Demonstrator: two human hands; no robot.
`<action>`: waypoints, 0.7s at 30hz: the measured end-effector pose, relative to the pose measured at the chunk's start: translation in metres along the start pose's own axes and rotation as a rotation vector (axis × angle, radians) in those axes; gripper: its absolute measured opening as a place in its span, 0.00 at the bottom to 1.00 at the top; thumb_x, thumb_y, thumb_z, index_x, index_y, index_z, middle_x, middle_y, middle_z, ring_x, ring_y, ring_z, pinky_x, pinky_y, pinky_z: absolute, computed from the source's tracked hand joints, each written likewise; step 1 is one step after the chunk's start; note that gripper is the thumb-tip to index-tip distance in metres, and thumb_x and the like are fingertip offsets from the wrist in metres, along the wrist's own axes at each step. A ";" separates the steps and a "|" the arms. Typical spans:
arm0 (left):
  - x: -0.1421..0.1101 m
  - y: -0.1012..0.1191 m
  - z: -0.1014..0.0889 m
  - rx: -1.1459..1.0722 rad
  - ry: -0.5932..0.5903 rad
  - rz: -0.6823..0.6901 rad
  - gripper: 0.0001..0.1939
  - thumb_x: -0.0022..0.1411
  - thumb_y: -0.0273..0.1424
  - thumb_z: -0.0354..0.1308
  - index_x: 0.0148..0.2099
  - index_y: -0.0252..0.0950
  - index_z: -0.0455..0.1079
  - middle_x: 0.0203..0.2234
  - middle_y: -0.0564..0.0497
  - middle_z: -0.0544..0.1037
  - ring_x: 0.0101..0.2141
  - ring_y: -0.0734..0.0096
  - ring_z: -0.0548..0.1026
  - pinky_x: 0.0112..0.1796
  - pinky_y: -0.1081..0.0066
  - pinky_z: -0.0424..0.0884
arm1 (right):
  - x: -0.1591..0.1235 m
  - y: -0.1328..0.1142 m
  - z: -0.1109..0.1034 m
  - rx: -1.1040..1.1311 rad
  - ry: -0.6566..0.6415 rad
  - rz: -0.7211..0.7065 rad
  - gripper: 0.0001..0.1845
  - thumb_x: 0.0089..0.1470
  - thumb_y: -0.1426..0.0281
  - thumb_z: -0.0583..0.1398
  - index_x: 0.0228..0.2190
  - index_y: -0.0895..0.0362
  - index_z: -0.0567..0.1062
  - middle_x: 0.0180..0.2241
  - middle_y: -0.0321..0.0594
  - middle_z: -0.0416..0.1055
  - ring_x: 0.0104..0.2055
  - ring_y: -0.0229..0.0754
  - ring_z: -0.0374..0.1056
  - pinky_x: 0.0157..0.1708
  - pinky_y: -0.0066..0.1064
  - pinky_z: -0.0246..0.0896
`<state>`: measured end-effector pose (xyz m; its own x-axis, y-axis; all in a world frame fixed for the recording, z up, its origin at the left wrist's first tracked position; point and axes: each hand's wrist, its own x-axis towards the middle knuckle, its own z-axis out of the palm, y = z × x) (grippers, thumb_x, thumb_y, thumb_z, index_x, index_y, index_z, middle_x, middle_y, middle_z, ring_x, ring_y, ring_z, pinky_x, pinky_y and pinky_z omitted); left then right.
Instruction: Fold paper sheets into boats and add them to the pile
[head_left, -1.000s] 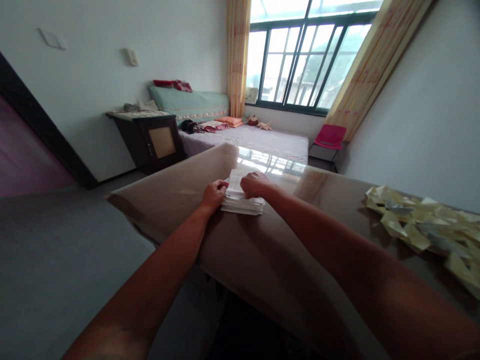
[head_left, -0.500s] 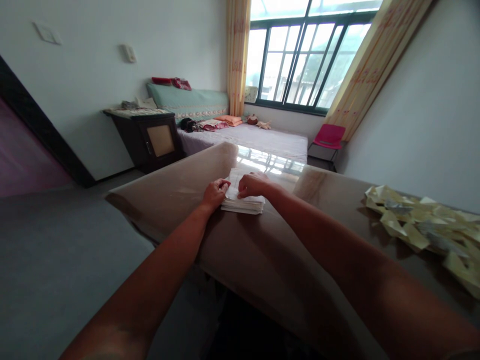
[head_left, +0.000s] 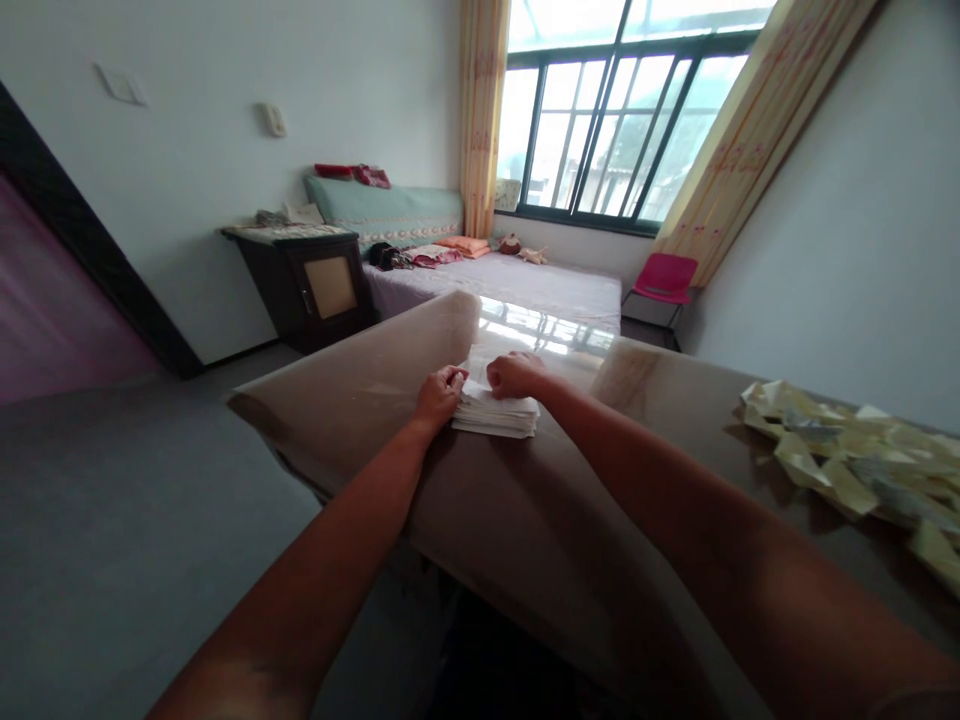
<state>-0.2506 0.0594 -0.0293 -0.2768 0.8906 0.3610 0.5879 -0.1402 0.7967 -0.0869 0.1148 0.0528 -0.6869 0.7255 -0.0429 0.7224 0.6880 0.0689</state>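
White paper stack (head_left: 495, 418) lies on a glossy brown table (head_left: 525, 530), towards the surface's left end, between its near and far edges. The left hand's (head_left: 441, 393) bent fingers touch the stack's left side; the right hand's (head_left: 517, 374) fingers curl over its top. Whether either grasps a sheet, I cannot tell. Pale yellow folded papers (head_left: 847, 455) form 1 heap near the far edge, at right.

The right hand (head_left: 516, 375) hides some of the paper stack (head_left: 495, 416), just how the left hand (head_left: 441, 394) touches it is too small to tell — and the view's edges chop off the yellow paper pile (head_left: 829, 455) and the window (head_left: 619, 128) up top.
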 end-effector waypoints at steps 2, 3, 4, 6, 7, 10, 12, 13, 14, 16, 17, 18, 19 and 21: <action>0.000 0.001 -0.001 -0.003 -0.004 -0.001 0.15 0.60 0.34 0.50 0.42 0.34 0.74 0.35 0.47 0.80 0.34 0.66 0.75 0.36 0.71 0.69 | -0.001 0.007 0.001 0.037 -0.008 0.004 0.15 0.51 0.62 0.59 0.39 0.50 0.78 0.41 0.37 0.77 0.41 0.44 0.71 0.36 0.28 0.61; -0.001 0.002 -0.001 -0.006 -0.006 -0.002 0.15 0.60 0.34 0.50 0.41 0.34 0.74 0.35 0.47 0.80 0.35 0.66 0.76 0.37 0.71 0.70 | -0.002 0.010 0.001 0.052 -0.012 0.000 0.15 0.52 0.61 0.57 0.41 0.49 0.78 0.42 0.35 0.77 0.40 0.41 0.71 0.35 0.26 0.61; -0.001 0.002 -0.001 -0.010 -0.009 -0.005 0.14 0.60 0.33 0.50 0.41 0.34 0.74 0.36 0.46 0.80 0.35 0.66 0.76 0.38 0.70 0.70 | -0.003 0.012 0.001 0.062 -0.016 -0.007 0.16 0.53 0.60 0.57 0.42 0.48 0.77 0.42 0.33 0.76 0.40 0.39 0.71 0.35 0.25 0.60; -0.001 0.003 -0.001 -0.017 -0.015 -0.011 0.14 0.60 0.33 0.50 0.41 0.34 0.74 0.36 0.46 0.80 0.36 0.65 0.76 0.39 0.70 0.70 | -0.003 0.011 -0.001 0.062 -0.024 -0.021 0.18 0.52 0.57 0.58 0.43 0.47 0.77 0.42 0.32 0.76 0.41 0.39 0.71 0.35 0.24 0.60; -0.001 0.004 -0.001 -0.020 -0.018 -0.015 0.14 0.60 0.33 0.50 0.41 0.34 0.74 0.36 0.46 0.80 0.36 0.65 0.76 0.39 0.69 0.70 | -0.002 0.010 -0.002 0.052 -0.030 -0.026 0.18 0.51 0.56 0.59 0.42 0.46 0.77 0.41 0.33 0.77 0.42 0.41 0.71 0.35 0.25 0.60; -0.002 0.005 -0.002 -0.029 -0.019 -0.026 0.13 0.60 0.33 0.51 0.41 0.35 0.75 0.36 0.46 0.80 0.37 0.64 0.76 0.40 0.68 0.70 | 0.001 0.001 -0.007 0.007 -0.051 -0.035 0.14 0.47 0.59 0.62 0.38 0.47 0.79 0.40 0.37 0.77 0.42 0.45 0.71 0.35 0.28 0.60; -0.002 0.005 -0.003 -0.039 -0.014 -0.034 0.13 0.59 0.33 0.51 0.41 0.35 0.75 0.36 0.46 0.80 0.37 0.64 0.76 0.40 0.69 0.69 | 0.003 -0.006 -0.009 -0.020 -0.066 -0.046 0.13 0.46 0.62 0.62 0.37 0.49 0.80 0.40 0.40 0.77 0.42 0.46 0.71 0.36 0.29 0.60; -0.003 0.005 -0.003 -0.047 -0.012 -0.037 0.13 0.59 0.33 0.51 0.41 0.35 0.75 0.36 0.46 0.80 0.37 0.64 0.76 0.40 0.69 0.69 | 0.003 -0.009 -0.010 -0.031 -0.073 -0.054 0.13 0.45 0.63 0.62 0.36 0.50 0.80 0.41 0.42 0.77 0.42 0.47 0.71 0.36 0.29 0.60; -0.003 0.005 -0.003 -0.056 -0.010 -0.040 0.13 0.59 0.33 0.51 0.41 0.35 0.75 0.36 0.47 0.80 0.37 0.65 0.76 0.40 0.69 0.69 | 0.004 -0.012 -0.011 -0.041 -0.079 -0.061 0.14 0.45 0.64 0.62 0.36 0.51 0.80 0.40 0.44 0.77 0.42 0.47 0.71 0.36 0.30 0.60; -0.003 0.005 -0.003 -0.078 -0.005 -0.046 0.13 0.59 0.33 0.51 0.41 0.35 0.74 0.36 0.46 0.80 0.38 0.64 0.76 0.41 0.69 0.69 | 0.003 -0.014 -0.011 -0.053 -0.087 -0.068 0.14 0.46 0.65 0.62 0.36 0.53 0.80 0.40 0.46 0.77 0.42 0.49 0.71 0.36 0.30 0.60; -0.003 0.005 -0.003 -0.091 -0.003 -0.051 0.13 0.58 0.32 0.51 0.41 0.34 0.74 0.36 0.46 0.80 0.38 0.64 0.76 0.42 0.68 0.69 | 0.002 -0.014 -0.011 -0.056 -0.088 -0.069 0.14 0.46 0.65 0.61 0.36 0.53 0.80 0.40 0.47 0.77 0.42 0.49 0.71 0.36 0.31 0.60; -0.003 0.005 -0.004 -0.104 -0.002 -0.055 0.13 0.58 0.32 0.51 0.41 0.34 0.74 0.36 0.46 0.79 0.39 0.64 0.76 0.42 0.68 0.69 | 0.002 -0.013 -0.010 -0.055 -0.089 -0.068 0.14 0.47 0.65 0.60 0.37 0.53 0.79 0.40 0.47 0.76 0.41 0.49 0.71 0.36 0.31 0.60; -0.003 0.006 -0.004 -0.119 -0.002 -0.062 0.13 0.58 0.32 0.51 0.41 0.34 0.74 0.37 0.45 0.79 0.39 0.64 0.75 0.43 0.67 0.69 | 0.001 -0.011 -0.010 -0.052 -0.090 -0.067 0.15 0.47 0.65 0.60 0.38 0.53 0.79 0.40 0.46 0.76 0.42 0.49 0.71 0.35 0.30 0.59; -0.005 0.007 -0.005 -0.158 -0.017 -0.078 0.14 0.56 0.30 0.52 0.41 0.33 0.74 0.37 0.45 0.79 0.39 0.64 0.75 0.43 0.67 0.69 | 0.001 -0.007 -0.007 -0.039 -0.096 -0.069 0.15 0.48 0.65 0.59 0.38 0.53 0.79 0.40 0.44 0.77 0.42 0.47 0.71 0.34 0.28 0.58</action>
<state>-0.2490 0.0517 -0.0224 -0.3033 0.9083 0.2880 0.4378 -0.1356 0.8888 -0.0930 0.1107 0.0596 -0.7226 0.6761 -0.1440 0.6690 0.7364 0.1007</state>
